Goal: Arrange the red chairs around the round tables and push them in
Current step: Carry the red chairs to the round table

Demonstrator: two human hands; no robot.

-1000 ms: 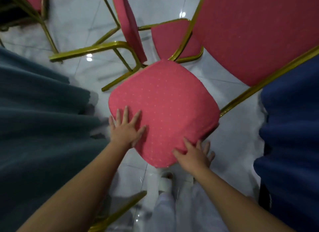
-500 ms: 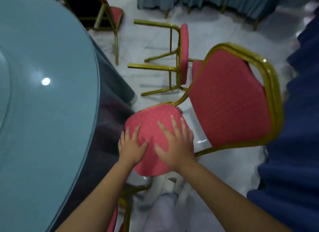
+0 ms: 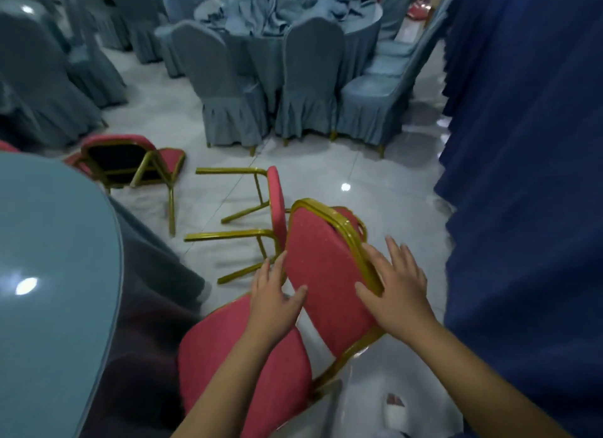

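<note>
While left hand (image 3: 275, 302) and right hand (image 3: 396, 290) (fingers (image 3: 393, 251) spread) flank its backrest (image 3: 323, 268), red chair (image 3: 290, 375) faces left.

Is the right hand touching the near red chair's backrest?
Touching. The head view shows the right hand flat over the gold rim of the backrest, thumb on its red fabric.

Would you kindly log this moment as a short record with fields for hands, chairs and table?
near chair: red padded chair with gold metal frame, upright beside the round blue-grey table
left hand: touches the backrest's left edge, fingers straight
right hand: lies on the backrest's right frame, fingers spread
fallen chair: second red chair, on its side behind it
third chair: red chair with black back, standing at the table's far edge
</note>
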